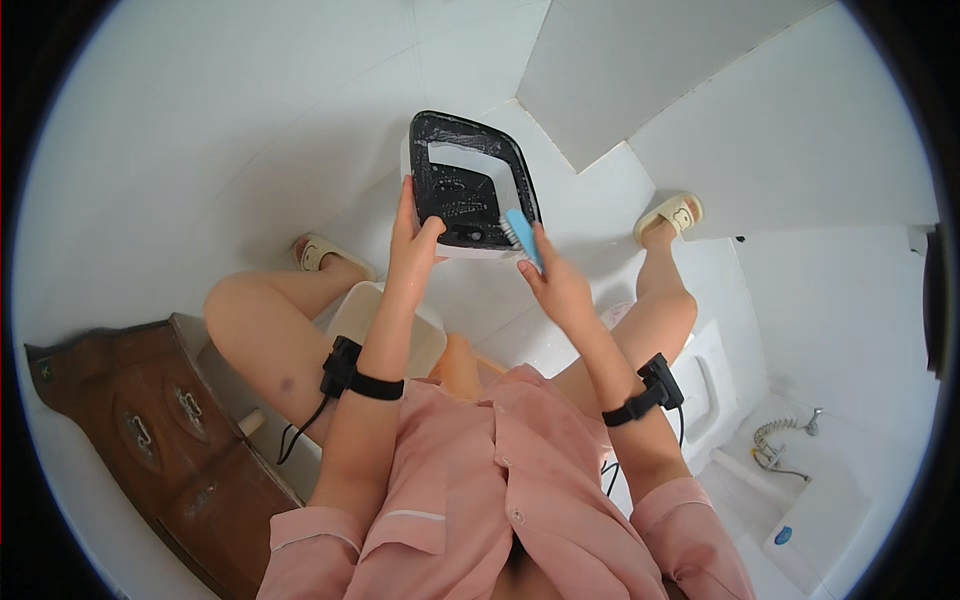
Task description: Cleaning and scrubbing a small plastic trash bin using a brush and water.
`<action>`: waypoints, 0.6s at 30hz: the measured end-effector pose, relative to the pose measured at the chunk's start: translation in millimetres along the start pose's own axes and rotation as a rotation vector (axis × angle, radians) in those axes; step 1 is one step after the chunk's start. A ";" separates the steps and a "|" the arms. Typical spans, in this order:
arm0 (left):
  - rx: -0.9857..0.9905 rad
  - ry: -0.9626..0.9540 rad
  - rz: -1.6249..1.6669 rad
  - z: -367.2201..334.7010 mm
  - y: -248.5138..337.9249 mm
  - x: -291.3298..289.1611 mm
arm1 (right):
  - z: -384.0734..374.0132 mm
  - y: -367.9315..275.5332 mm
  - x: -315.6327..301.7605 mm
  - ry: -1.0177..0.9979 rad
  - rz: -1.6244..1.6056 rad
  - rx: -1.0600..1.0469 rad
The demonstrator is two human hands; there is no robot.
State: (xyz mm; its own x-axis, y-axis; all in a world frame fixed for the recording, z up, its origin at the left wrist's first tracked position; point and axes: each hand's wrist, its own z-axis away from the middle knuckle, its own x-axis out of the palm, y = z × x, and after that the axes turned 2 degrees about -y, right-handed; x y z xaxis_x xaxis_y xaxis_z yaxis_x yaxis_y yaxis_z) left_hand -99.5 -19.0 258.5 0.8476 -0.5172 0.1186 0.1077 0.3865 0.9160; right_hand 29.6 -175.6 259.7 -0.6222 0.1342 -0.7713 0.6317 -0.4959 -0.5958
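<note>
Left hand [413,240] grips black lid [470,180]; right hand [558,285] brushes it.

Bare white floor [250,150] beyond hands, knees flanking, wooden door [150,420] left

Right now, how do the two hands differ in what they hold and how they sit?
The left hand grips the side edge of the black frame-shaped part, steadying it; the right hand holds a blue brush against the part's lower right corner. The left hand reaches higher; the right sits lower. Both wear black wrist straps.
</note>
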 end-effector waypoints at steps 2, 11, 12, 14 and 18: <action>-0.093 0.002 -0.072 -12.1 -2.2 -2.2 | -15.0 14.2 13.7 0.045 -0.067 -0.030; -0.460 -0.122 -0.244 -57.4 -82.8 -35.9 | -72.7 46.6 79.3 -0.238 0.124 -0.156; -0.343 -0.084 -0.478 -67.6 -96.9 -65.9 | -79.4 44.4 86.6 -0.278 0.152 -0.134; -0.241 -0.073 -0.709 -70.3 -103.4 -90.6 | -81.6 74.9 104.7 -0.250 0.189 -0.064; -0.059 -0.100 -1.579 -53.7 -112.9 -155.7 | -71.3 140.0 136.1 -0.179 0.324 0.178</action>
State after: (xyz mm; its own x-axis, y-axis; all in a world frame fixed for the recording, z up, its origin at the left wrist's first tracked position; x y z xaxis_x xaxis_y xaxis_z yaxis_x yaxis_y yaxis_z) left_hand -215.7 58.8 116.1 -0.1685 -0.4559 -0.8739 0.8327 -0.5402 0.1213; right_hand 66.4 -165.6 55.3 -0.4851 -0.1969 -0.8520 0.7282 -0.6305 -0.2689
